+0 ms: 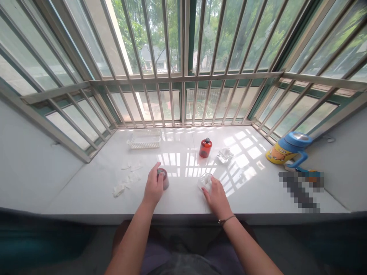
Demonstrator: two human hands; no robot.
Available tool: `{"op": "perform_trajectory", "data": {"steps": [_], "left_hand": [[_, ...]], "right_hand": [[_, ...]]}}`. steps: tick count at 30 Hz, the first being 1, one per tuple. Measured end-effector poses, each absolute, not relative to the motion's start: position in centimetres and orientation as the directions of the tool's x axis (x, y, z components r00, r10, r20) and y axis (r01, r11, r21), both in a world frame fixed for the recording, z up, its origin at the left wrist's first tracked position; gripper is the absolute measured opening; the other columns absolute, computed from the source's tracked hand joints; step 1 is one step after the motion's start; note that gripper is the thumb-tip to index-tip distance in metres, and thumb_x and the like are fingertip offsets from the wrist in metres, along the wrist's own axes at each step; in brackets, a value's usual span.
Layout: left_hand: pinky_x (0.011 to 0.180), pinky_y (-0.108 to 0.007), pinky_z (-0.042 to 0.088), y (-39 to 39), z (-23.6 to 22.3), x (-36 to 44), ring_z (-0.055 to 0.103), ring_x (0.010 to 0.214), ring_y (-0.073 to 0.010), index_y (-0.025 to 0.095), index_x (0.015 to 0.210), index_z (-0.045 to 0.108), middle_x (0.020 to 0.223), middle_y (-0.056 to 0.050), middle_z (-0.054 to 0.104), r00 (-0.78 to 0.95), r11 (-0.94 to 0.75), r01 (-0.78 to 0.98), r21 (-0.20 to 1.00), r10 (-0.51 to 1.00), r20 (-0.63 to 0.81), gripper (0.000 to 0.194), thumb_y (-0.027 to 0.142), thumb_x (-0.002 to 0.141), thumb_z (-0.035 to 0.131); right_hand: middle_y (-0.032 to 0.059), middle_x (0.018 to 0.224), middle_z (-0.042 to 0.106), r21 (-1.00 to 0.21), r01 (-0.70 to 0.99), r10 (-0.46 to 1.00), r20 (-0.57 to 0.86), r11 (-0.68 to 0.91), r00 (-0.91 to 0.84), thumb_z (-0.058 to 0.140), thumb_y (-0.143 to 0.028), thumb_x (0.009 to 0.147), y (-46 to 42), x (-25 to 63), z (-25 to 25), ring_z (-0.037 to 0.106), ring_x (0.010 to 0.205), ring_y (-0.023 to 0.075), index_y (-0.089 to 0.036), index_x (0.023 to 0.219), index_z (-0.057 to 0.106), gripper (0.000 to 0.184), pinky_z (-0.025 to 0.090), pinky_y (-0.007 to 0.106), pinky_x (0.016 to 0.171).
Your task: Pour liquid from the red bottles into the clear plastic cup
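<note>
On the white window ledge (pixel 86 191), the blue-lidded jug (pixel 288 149) lies far right of the orange bottle (pixel 205 148); the left hand (pixel 153 188) wraps a dark red jar (pixel 164 178) front-left of it; the right hand (pixel 216 195) pinches a clear glass piece (pixel 205 180) just before it.

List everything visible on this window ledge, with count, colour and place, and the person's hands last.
Dark red jar: one, dark red, ledge front left of centre, under the left hand.
Clear glass piece: one, transparent, front centre, at the right hand's fingertips.
Red bottle: one, red with dark cap, centre, upright.
Glass dish: one, clear, right of the red bottle.
Basket: one, white mesh, back left.
White scraps: several, white, left of the jar.
Jug: one, blue and yellow, right side.
Ledge: one, white, below barred window.
Left hand: on the jar.
Right hand: touching the glass piece.
</note>
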State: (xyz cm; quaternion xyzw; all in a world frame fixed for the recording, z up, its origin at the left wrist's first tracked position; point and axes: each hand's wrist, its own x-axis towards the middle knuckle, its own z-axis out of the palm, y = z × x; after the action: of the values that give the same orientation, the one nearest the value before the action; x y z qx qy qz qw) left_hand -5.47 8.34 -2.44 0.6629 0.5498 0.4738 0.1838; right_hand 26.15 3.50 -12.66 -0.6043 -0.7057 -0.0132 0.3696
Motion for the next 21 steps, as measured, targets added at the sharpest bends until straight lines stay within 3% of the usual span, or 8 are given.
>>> {"op": "perform_trajectory", "data": {"steps": [12, 17, 21], "left_hand": [[0.119, -0.049, 0.048, 7.2, -2.5, -2.4, 0.063, 0.134, -0.0277, 0.025, 0.134, 0.064, 0.144, -0.011, 0.067, 0.033, -0.354, 0.426, 0.833, 0.926, 0.377, 0.033, 0.041, 0.110, 0.047], [0.116, -0.051, 0.050, 7.0, -2.3, -1.5, 0.066, 0.132, -0.0293, 0.025, 0.125, 0.067, 0.143, -0.012, 0.069, -0.019, -0.260, 0.324, 0.910, 0.959, 0.281, 0.029, 0.045, 0.104, 0.061], [0.111, -0.053, 0.055, 7.4, -2.3, -1.3, 0.071, 0.124, -0.0287, 0.024, 0.121, 0.057, 0.136, -0.014, 0.074, -0.128, -0.150, 0.139, 0.979, 0.977, 0.168, 0.039, 0.044, 0.093, 0.077]], "right_hand": [[0.0218, 0.149, 0.054, -0.437, 0.865, 0.856, 0.517, 0.246, 0.017, 0.051, -0.052, 0.108, 3.3, 25.9, -12.3, 0.053, 0.137, 0.0385, -0.023, 0.172, 0.012, 0.080, 0.055, 0.064, 0.109], [0.0211, 0.147, 0.055, -0.463, 0.849, 0.861, 0.508, 0.254, 0.019, 0.052, -0.050, 0.107, 3.2, 26.0, -12.1, 0.055, 0.136, 0.0391, -0.026, 0.173, 0.013, 0.080, 0.055, 0.065, 0.108], [0.0206, 0.146, 0.056, -0.478, 0.843, 0.865, 0.500, 0.248, 0.029, 0.052, -0.050, 0.107, 3.1, 26.0, -11.9, 0.055, 0.136, 0.0397, -0.028, 0.172, 0.013, 0.079, 0.054, 0.066, 0.108]]}}
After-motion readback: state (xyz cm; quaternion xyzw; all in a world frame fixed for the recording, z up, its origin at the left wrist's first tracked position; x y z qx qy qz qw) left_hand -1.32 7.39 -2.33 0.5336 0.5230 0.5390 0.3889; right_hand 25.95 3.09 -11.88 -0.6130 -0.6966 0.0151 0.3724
